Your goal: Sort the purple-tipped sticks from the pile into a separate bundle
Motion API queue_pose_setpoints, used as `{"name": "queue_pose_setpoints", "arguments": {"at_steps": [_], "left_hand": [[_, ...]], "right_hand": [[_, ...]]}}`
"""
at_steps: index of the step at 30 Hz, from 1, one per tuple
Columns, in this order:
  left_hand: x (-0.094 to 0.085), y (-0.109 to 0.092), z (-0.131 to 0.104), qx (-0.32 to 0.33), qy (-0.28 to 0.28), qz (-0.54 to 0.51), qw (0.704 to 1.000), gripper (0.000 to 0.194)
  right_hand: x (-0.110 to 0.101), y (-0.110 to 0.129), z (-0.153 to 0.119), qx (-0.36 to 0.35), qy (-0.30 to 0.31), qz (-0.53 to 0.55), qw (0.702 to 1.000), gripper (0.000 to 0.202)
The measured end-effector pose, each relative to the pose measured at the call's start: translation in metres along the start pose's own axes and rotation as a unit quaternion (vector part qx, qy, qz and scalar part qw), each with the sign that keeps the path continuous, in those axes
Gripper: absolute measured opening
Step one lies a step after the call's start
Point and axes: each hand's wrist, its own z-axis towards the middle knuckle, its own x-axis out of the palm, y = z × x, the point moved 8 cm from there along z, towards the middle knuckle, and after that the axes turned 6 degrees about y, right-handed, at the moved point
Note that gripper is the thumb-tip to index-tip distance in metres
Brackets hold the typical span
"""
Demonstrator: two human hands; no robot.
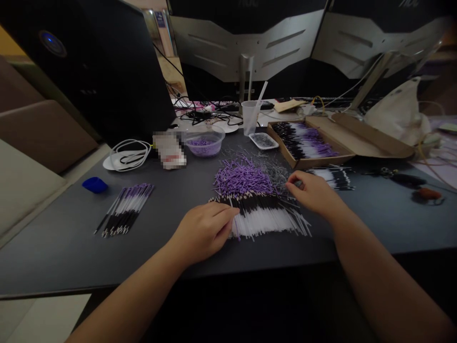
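My left hand (pixel 207 231) is closed, thumb and forefinger pinched at the left end of a row of thin black-and-white sticks (pixel 264 219). A thin pale stick with a purple end appears to run through that pinch. Behind the row lies a heap of short purple tubes (pixel 243 175). Beside it, on the right, spreads a loose pile of small clear pieces (pixel 276 171). My right hand (pixel 309 193) is at the edge of that pile, thumb and forefinger pressed together; anything between them is too small to make out.
A bundle of purple-ended sticks (pixel 124 209) and a blue cup-shaped piece (pixel 94 185) lie left. Behind are a tub of purple tubes (pixel 204 142), a small white tray (pixel 263 141), a plastic cup (pixel 250 116) and an open carton (pixel 342 157) of sticks. Monitors (pixel 246 43) stand beyond.
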Motion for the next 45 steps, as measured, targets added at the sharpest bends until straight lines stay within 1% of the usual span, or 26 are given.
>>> {"name": "queue_pose_setpoints", "arguments": {"at_steps": [4, 7, 9, 11, 13, 15, 17, 19, 21, 23, 27, 31, 41, 45], "left_hand": [[0.001, -0.001, 0.001, -0.001, 0.009, 0.003, 1.000, 0.026], [0.001, -0.002, 0.002, -0.001, 0.014, 0.005, 1.000, 0.027], [0.001, -0.003, 0.002, 0.001, 0.015, 0.001, 1.000, 0.026], [0.001, -0.003, 0.001, 0.000, 0.012, -0.012, 1.000, 0.024], [0.001, -0.002, 0.001, -0.003, 0.008, -0.031, 0.999, 0.024], [0.003, 0.000, 0.000, -0.010, 0.011, -0.042, 0.999, 0.029], [0.005, 0.002, 0.000, -0.016, 0.018, -0.040, 0.999, 0.041], [0.006, 0.002, 0.000, -0.015, 0.023, -0.031, 0.999, 0.048], [0.006, 0.000, -0.001, -0.003, 0.020, -0.022, 1.000, 0.047], [0.005, -0.003, -0.002, 0.012, 0.012, -0.017, 1.000, 0.042], [0.004, -0.004, -0.002, 0.020, 0.001, -0.019, 1.000, 0.039], [0.005, -0.004, -0.002, 0.016, 0.013, -0.016, 1.000, 0.040], [0.007, -0.004, -0.001, 0.007, 0.034, 0.001, 0.999, 0.041], [0.007, -0.004, -0.002, 0.008, 0.031, 0.004, 0.999, 0.040]], "right_hand": [[-0.005, -0.003, 0.000, 0.009, -0.036, -0.002, 0.999, 0.019], [-0.006, -0.005, -0.001, 0.012, -0.054, 0.020, 0.998, 0.016], [-0.007, -0.002, -0.002, 0.006, -0.059, 0.062, 0.996, 0.012], [-0.006, 0.003, -0.004, 0.001, -0.051, 0.138, 0.989, 0.012], [-0.004, 0.012, -0.008, -0.008, -0.027, 0.256, 0.966, 0.015], [-0.001, 0.026, -0.012, -0.026, 0.002, 0.385, 0.923, 0.018], [0.001, 0.040, -0.017, -0.045, 0.022, 0.478, 0.877, 0.020], [0.004, 0.052, -0.022, -0.060, 0.034, 0.527, 0.847, 0.021], [0.007, 0.061, -0.025, -0.071, 0.038, 0.554, 0.828, 0.019], [0.009, 0.065, -0.028, -0.077, 0.027, 0.569, 0.818, 0.016], [0.005, 0.066, -0.031, -0.087, -0.020, 0.573, 0.815, 0.011], [0.002, 0.062, -0.030, -0.082, -0.044, 0.569, 0.817, 0.009], [0.002, 0.062, -0.030, -0.085, -0.032, 0.560, 0.823, 0.009], [0.008, 0.067, -0.030, -0.102, -0.003, 0.552, 0.828, 0.008]]}}
